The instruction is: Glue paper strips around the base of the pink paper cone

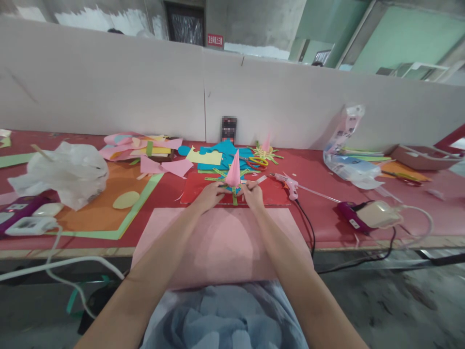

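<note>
A paper craft with a pink cone [234, 170] stands upright on a red board [279, 194]. Yellow-green strips and some blue paper spread out round the cone's foot. On the craft's left side, my left hand [214, 195] is closed, its fingers pressed at the lower edge. From the right, my right hand [253, 195] pinches the opposite edge near the base. A small pale strip [260, 180] sticks out beside the right fingers; I cannot tell whether they hold it. The fingertips are partly hidden by the craft.
Right of the craft lies a pink glue gun [288, 185] with a black cord. Behind are blue sheets [225, 151], yellow-handled scissors [257, 162] and a second cone craft [267, 145]. A plastic bag [69, 169] and power strip [25, 213] stand left. Pink sheet [225, 242] covers the front.
</note>
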Tool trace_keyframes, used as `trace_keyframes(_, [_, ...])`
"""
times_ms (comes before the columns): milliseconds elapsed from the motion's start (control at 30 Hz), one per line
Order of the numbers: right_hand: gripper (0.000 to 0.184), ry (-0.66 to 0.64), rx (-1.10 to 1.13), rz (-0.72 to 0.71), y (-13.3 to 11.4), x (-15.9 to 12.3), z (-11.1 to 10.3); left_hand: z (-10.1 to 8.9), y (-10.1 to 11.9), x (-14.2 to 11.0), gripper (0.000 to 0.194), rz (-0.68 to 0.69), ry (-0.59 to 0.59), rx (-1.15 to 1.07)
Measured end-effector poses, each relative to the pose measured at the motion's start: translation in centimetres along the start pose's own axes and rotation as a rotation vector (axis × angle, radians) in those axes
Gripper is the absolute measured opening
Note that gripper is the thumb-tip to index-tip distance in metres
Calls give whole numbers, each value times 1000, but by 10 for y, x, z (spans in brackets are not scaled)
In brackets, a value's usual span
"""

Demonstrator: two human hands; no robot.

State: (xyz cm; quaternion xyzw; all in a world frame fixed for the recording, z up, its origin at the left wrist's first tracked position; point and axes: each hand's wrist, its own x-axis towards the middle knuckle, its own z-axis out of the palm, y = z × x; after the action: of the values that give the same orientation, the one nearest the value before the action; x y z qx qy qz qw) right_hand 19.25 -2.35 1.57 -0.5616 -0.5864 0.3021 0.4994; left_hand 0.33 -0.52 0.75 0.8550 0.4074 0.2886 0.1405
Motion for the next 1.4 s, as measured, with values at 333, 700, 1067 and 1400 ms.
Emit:
trace_keyframes(333, [29,35,-31,-16,1,0,1,-1,1,-1,33,2,-7,1])
trace_keyframes(700, [30,-42,23,11,0,-1,1,-1,1,0,35,-17,-18,5])
trace_keyframes(1067, [28,-25,52,8,-1,-1,1,-1,2,0,34,-14,-10,-10])
trace_keyframes(1400, [29,19,-20,16,3,2,2,0,-1,0,33,-8,-17,-4])
